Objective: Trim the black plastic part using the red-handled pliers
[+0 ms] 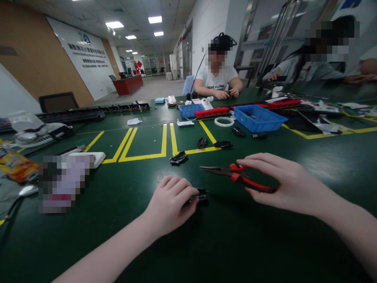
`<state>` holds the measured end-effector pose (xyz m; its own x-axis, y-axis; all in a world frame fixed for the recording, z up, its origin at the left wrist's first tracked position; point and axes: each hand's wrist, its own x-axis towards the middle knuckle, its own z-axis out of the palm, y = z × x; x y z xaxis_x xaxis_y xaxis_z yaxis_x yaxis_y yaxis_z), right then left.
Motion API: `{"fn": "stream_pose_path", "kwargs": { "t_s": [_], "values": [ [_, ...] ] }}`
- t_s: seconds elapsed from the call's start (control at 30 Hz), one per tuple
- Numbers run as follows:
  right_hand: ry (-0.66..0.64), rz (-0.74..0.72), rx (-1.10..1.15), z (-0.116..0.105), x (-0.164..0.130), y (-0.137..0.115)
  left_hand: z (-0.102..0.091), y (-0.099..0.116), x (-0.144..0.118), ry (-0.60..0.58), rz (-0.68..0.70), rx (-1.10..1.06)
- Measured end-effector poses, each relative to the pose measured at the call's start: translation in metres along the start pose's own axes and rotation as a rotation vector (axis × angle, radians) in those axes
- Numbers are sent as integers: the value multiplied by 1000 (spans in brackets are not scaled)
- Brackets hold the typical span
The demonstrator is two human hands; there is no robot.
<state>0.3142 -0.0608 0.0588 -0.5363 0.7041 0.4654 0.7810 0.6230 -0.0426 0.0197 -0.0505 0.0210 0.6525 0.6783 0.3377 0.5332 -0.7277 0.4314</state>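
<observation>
Between the thumb and fingers of my left hand [173, 200] is a small black plastic part [202, 195], held low over the green table [206, 251]. My right hand [285, 182] grips red-and-black needle-nose pliers [235, 172] by the handles, which are spread apart. Their long jaws point left, above and apart from the part in my left hand. Just beyond my hands lie a black plastic piece [178, 158], a rounder black piece [202, 142] and a flat black piece [223, 144]. My left fingers hide much of the held part.
A blue bin [257, 119] and a smaller blue bin [191, 110] stand farther back, near a white tape roll [224, 121] and red strips [212, 113]. Yellow tape lines [143, 158] mark the table. A person [219, 74] sits opposite, another person [312, 70] at right.
</observation>
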Motion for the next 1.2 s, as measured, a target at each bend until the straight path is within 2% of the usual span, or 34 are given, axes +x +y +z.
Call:
{"fn": "stream_pose_path", "kwargs": {
  "t_s": [0.07,0.13,0.23,0.33,0.53,0.73,1.03,1.2],
  "values": [
    [-67,-5,-8,-6,-4,9,-4,-13,-1,-10,10,116],
    [-147,15,-8,-8,-8,10,-8,-22,-1,-50,-37,125],
    [-272,44,17,-6,-9,3,-10,-29,-1,-152,-32,133],
    [-325,60,38,-4,-8,-4,-9,-32,1,-221,-49,125],
    [-314,54,47,-5,-9,-3,-7,-35,3,-271,-55,96],
    [-351,35,54,-6,-10,-7,-11,-38,2,-261,-20,70],
    [-162,-75,4,-13,-8,-9,-13,-37,2,-267,6,65],
    [-177,-68,43,-11,-8,-9,-12,-41,2,-277,19,84]
  ]
}}
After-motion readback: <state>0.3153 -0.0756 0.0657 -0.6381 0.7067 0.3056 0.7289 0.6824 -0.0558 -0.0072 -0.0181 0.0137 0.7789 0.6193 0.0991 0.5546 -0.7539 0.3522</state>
